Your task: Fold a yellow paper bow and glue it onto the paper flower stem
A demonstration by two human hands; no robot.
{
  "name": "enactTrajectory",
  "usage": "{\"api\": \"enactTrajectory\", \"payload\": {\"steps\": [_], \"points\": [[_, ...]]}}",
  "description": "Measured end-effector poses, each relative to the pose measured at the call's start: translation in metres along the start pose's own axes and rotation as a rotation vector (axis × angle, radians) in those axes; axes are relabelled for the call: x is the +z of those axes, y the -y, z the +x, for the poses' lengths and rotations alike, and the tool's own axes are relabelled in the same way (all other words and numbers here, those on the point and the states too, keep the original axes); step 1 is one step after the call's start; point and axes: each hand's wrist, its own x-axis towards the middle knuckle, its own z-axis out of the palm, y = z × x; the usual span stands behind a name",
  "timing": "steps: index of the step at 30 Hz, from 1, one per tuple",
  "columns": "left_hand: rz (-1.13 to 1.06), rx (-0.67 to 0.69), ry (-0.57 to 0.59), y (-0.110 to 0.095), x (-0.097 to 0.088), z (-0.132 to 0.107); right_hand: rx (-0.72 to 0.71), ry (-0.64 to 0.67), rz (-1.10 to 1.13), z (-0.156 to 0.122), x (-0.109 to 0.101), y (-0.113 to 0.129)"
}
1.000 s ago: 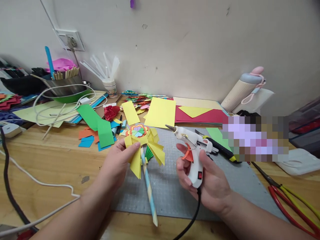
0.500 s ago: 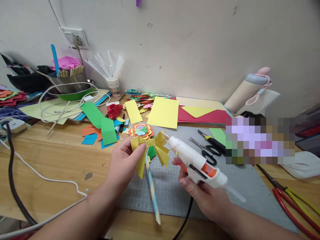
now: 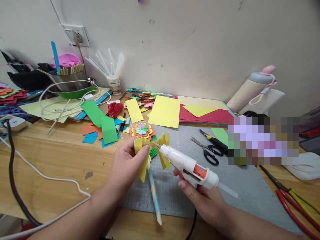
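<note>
My left hand [image 3: 126, 163] pinches a folded yellow paper bow [image 3: 165, 140] by its left side, thumb in front. In my right hand [image 3: 200, 196] is a white glue gun [image 3: 185, 162], its fingers wrapped round the handle. The gun's metal nozzle points left and sits at the middle of the bow; whether it touches the paper I cannot tell. Behind and below the bow lies a paper flower [image 3: 142, 130] with layered orange, yellow and multicoloured petals. Its blue-and-cream striped paper stem [image 3: 155, 196] runs toward me over the grey cutting mat [image 3: 175, 196], with a pleated green leaf [image 3: 153, 153] beside it.
Black scissors [image 3: 210, 150] and a yellow-and-black utility knife [image 3: 215, 143] lie right on the mat. Red-handled shears [image 3: 287, 196] are at far right. Green paper strips [image 3: 109, 130], a red paper flower [image 3: 115, 109] and yellow sheets [image 3: 165, 111] lie behind. A white cable [image 3: 62, 181] crosses the left side.
The glue gun's nozzle has moved left, from the bow's right loop to its middle. My left hand still holds the bow, which has tilted slightly.
</note>
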Motion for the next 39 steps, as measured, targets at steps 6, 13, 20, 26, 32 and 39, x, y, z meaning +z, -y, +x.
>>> {"api": "enactTrajectory", "payload": {"steps": [6, 13, 20, 26, 32, 39], "points": [[0.018, -0.01, 0.006, -0.0002, -0.0009, -0.0005, 0.095, -0.043, 0.061, -0.0013, 0.0038, -0.0023], [-0.008, 0.027, -0.011, 0.0022, 0.0, -0.0001, 0.036, 0.017, -0.088, -0.0003, 0.0003, 0.0016], [-0.004, 0.038, -0.019, 0.0031, -0.0014, 0.0005, -0.045, 0.047, -0.227, -0.0016, -0.0018, 0.0032], [0.001, 0.032, -0.033, 0.0058, -0.0026, 0.002, -0.106, 0.0, -0.277, -0.0005, -0.0028, 0.0024], [-0.005, 0.02, -0.034, 0.0039, -0.0004, 0.0025, -0.129, 0.001, -0.376, -0.0011, -0.0038, 0.0019], [-0.025, 0.0, -0.02, 0.0041, -0.0016, 0.0024, -0.081, 0.007, -0.361, -0.0054, -0.0028, -0.0043]]}}
